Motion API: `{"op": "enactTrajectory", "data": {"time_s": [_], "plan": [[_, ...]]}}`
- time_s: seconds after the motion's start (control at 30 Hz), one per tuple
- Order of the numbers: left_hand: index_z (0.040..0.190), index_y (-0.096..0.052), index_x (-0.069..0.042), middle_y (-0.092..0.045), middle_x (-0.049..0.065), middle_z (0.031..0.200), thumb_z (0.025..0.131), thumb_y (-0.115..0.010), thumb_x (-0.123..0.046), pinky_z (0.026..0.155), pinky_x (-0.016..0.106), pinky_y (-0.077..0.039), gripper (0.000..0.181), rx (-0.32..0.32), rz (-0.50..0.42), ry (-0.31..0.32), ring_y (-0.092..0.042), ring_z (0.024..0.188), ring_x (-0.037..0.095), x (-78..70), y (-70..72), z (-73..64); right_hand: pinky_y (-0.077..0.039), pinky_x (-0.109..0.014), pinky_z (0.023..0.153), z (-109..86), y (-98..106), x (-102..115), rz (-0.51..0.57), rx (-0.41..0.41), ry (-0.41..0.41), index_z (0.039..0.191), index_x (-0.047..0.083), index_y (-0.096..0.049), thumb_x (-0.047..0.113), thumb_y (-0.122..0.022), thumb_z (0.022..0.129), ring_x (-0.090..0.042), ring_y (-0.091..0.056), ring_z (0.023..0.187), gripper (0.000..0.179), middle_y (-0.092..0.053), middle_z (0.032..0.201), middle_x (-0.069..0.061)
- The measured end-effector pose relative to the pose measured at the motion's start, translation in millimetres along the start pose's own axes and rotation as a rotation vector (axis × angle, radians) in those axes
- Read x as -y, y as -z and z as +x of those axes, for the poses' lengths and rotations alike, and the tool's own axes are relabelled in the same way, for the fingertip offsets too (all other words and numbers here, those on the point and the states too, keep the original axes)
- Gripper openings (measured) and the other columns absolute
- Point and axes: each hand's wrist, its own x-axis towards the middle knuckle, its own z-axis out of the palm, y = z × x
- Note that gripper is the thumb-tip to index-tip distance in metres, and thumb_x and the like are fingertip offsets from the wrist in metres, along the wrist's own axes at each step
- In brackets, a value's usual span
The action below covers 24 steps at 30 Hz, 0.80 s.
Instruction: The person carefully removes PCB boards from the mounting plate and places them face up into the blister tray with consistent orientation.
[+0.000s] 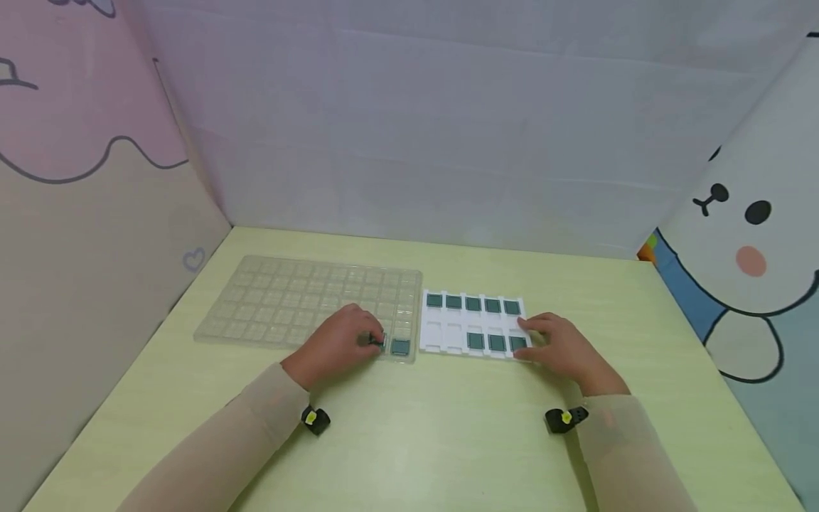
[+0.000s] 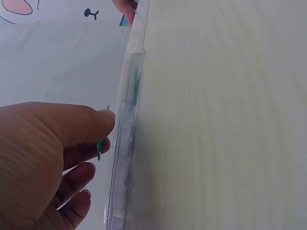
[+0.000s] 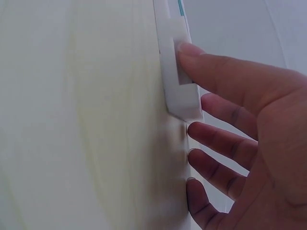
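Observation:
My left hand (image 1: 339, 343) pinches a thin green square chip (image 2: 100, 149) between thumb and forefinger. It holds the chip on edge over the near right part of a clear plastic tray (image 1: 281, 337) divided into many pockets. Another green chip (image 1: 400, 347) lies in that tray's near right corner pocket. To the right stands a white tray (image 1: 451, 330), with a full back row of chips and several in its front row; the two leftmost front pockets are bare. My right hand (image 1: 557, 348) grips the white tray's near right corner, its thumb (image 3: 191, 50) in a side notch.
Both trays lie on a pale wood-grain table (image 1: 409, 441), nearly edge to edge. A white cloth (image 1: 448, 142) hangs behind the table. Printed panels stand at the left and right sides. Each wrist carries a small black camera (image 1: 315, 420).

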Motion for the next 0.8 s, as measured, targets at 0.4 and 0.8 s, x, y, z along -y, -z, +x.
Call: {"op": "enactTrajectory", "data": {"time_s": [0.4, 0.8], "plan": [[0.094, -0.079, -0.02, -0.071, -0.013, 0.098, 0.087, -0.083, -0.014, 0.09, 0.036, -0.05, 0.009, 0.031, -0.009, 0.03, -0.055, 0.097, 0.014, 0.8, -2.5, 1.2, -0.034, -0.065, 0.111, -0.7, -0.5, -0.2, 0.005, -0.002, 0.006, 0.144, 0.003, -0.059, 0.032, -0.084, 0.088, -0.049, -0.041, 0.137, 0.068, -0.051, 0.145, -0.025], [0.095, -0.079, -0.02, -0.071, -0.013, 0.098, 0.087, -0.083, -0.015, 0.09, 0.036, -0.05, 0.01, 0.043, -0.002, 0.033, -0.055, 0.097, 0.014, -0.8, -3.7, 2.1, -0.034, -0.065, 0.111, 0.9, -1.3, -4.0, 0.005, -0.005, 0.006, 0.145, 0.004, -0.058, 0.034, -0.084, 0.088, -0.05, -0.041, 0.137, 0.069, -0.051, 0.145, -0.025]]}}
